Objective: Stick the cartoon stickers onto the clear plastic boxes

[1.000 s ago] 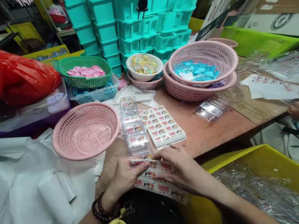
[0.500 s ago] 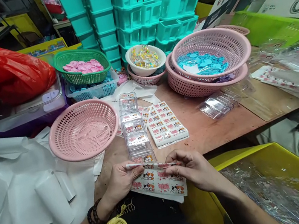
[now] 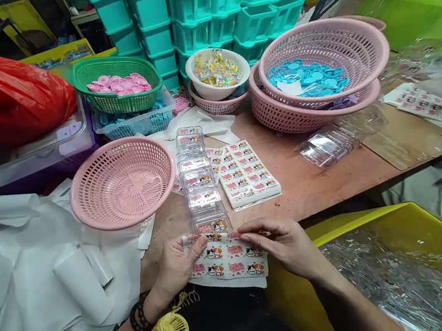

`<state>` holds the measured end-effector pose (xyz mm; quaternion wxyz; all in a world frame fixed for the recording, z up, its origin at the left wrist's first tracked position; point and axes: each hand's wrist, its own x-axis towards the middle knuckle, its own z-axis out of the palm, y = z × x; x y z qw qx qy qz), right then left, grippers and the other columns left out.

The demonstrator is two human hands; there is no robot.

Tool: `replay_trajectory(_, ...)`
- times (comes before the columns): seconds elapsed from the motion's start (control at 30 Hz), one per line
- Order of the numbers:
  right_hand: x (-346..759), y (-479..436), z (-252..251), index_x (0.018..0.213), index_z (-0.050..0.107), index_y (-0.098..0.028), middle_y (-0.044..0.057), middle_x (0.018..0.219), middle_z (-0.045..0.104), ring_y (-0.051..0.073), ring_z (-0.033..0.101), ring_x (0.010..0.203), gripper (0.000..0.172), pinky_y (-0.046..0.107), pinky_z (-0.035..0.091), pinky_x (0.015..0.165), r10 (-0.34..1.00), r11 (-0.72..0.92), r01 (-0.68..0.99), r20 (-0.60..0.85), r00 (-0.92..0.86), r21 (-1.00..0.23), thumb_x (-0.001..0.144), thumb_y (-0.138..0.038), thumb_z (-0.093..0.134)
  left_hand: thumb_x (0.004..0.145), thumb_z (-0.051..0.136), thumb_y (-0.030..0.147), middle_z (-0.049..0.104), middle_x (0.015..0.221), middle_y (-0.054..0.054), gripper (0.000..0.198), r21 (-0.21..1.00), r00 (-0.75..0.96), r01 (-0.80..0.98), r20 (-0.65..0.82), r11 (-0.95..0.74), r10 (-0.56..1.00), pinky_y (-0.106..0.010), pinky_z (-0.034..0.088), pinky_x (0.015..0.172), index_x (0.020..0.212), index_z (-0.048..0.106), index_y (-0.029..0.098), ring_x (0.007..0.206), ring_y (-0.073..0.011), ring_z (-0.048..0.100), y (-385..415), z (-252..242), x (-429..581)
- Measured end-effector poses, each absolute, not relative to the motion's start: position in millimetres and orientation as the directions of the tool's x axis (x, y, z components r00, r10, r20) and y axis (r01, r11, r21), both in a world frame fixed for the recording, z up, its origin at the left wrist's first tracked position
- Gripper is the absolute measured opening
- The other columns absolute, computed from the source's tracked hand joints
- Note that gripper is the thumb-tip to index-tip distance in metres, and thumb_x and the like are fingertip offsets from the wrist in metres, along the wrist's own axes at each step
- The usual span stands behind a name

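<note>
A sticker sheet [image 3: 229, 263] printed with cartoon cats and red lettering is held up at the table's front edge. My left hand [image 3: 180, 265] pinches its left side, thumb on the printed face. At the upper right edge, the thumb and fingers of my right hand [image 3: 282, 243] are closed on the same sheet. Just beyond the sheet runs a row of clear plastic boxes [image 3: 203, 196], several bearing the same cat stickers. To the right of that row lies a stack of sticker sheets [image 3: 250, 174].
A pink basket [image 3: 122, 183] stands left, near crumpled white backing paper [image 3: 31, 276]. Pink baskets with blue pieces [image 3: 308, 80] sit at the back right. Unlabelled clear boxes [image 3: 325, 145] lie before them. A yellow bin [image 3: 408, 219] of clear plastic pieces is at lower right.
The sheet's top edge, folded back earlier, now lies flatter, showing more of its printed face. My right hand's fingers have shifted slightly along the top edge. The whole view has moved slightly.
</note>
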<state>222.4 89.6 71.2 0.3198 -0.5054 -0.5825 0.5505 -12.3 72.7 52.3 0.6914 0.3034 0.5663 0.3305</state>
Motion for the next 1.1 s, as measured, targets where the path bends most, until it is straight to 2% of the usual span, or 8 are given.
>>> replay_trajectory(0.1,223.8,83.6,70.0,0.101,0.080,-0.030,0.008,0.113,0.074,0.022,0.069,0.099,0.019,0.037,0.056,0.085,0.931,0.347,0.353,0.272,-0.245,-0.869,0.087,-0.022,0.070,0.075,0.076,0.059,0.074,0.071,-0.003,0.043,0.754,0.215,-0.187,-0.594,0.630,0.775,-0.031,0.058,0.059,0.086,0.076,0.018,0.063,-0.0199,0.070,73.6,54.2,-11.9)
replay_trajectory(0.17,226.6,80.6,70.6,0.102,0.079,-0.036,0.005,0.119,0.072,0.022,0.066,0.106,0.028,0.039,0.055,0.090,0.884,0.467,0.318,0.435,-0.170,-0.825,0.084,-0.016,0.071,0.081,0.069,0.059,0.073,0.068,-0.003,0.041,0.783,0.201,-0.150,-0.573,0.603,0.794,-0.033,0.058,0.057,0.088,0.074,0.018,0.060,-0.0204,0.069,74.7,57.6,-15.2)
replay_trajectory(0.27,229.1,87.3,68.2,0.112,0.074,-0.041,0.002,0.117,0.071,0.020,0.068,0.103,0.034,0.037,0.057,0.088,0.937,0.338,0.118,0.346,0.051,-0.934,0.090,-0.017,0.066,0.087,0.067,0.044,0.075,0.077,-0.006,0.027,0.958,0.090,0.188,-0.237,0.218,0.967,-0.037,0.061,0.071,0.081,0.073,0.018,0.074,-0.0224,0.072,77.3,62.4,-22.9)
replay_trajectory(0.33,225.8,101.9,60.3,0.131,0.063,-0.041,0.004,0.129,0.067,0.020,0.068,0.108,0.044,0.040,0.057,0.092,0.969,0.233,0.102,0.240,0.064,-0.967,0.093,-0.021,0.063,0.087,0.068,0.030,0.075,0.108,-0.012,0.014,0.886,0.200,0.433,0.084,-0.165,0.976,-0.047,0.055,0.096,0.081,0.074,0.019,0.109,-0.0291,0.068,79.3,61.8,-24.7)
replay_trajectory(0.43,212.8,132.1,39.0,0.154,0.034,-0.038,0.007,0.146,0.056,0.023,0.059,0.126,0.069,0.045,0.050,0.106,0.958,0.282,0.284,0.252,-0.137,-0.916,0.093,-0.025,0.064,0.091,0.061,0.020,0.054,0.147,-0.017,0.012,0.728,0.444,0.520,0.216,-0.446,0.870,-0.060,0.038,0.113,0.086,0.072,0.017,0.143,-0.0358,0.042,80.8,51.4,-17.7)
replay_trajectory(0.73,194.5,168.8,11.2,0.158,0.024,-0.026,0.012,0.140,0.061,0.027,0.056,0.131,0.070,0.051,0.045,0.109,0.775,0.626,0.605,0.307,-0.553,-0.492,0.096,-0.018,0.056,0.090,0.058,0.012,0.058,0.141,-0.015,0.011,0.680,0.428,0.536,0.292,-0.500,0.856,-0.058,0.039,0.114,0.091,0.067,0.018,0.143,-0.0323,0.042,73.1,8.4,-2.1)
replay_trajectory(0.97,188.6,165.1,14.7,0.154,0.037,-0.022,0.013,0.139,0.061,0.026,0.054,0.133,0.058,0.048,0.044,0.110,0.817,0.553,0.624,0.214,-0.535,-0.552,0.098,-0.018,0.051,0.081,0.056,0.002,0.055,0.144,-0.015,0.023,0.687,0.430,0.500,0.331,-0.527,0.840,-0.058,0.039,0.114,0.093,0.066,0.018,0.144,-0.0324,0.040,72.6,-0.7,-5.0)
replay_trajectory(1.1,192.7,168.0,25.1,0.151,0.043,-0.028,0.010,0.140,0.060,0.024,0.057,0.130,0.054,0.047,0.044,0.111,0.868,0.463,0.531,0.240,-0.435,-0.710,0.097,-0.023,0.054,0.082,0.058,0.005,0.054,0.145,-0.016,0.017,0.697,0.448,0.470,0.340,-0.542,0.827,-0.059,0.039,0.114,0.091,0.066,0.017,0.144,-0.0329,0.040,75.9,2.8,-7.7)
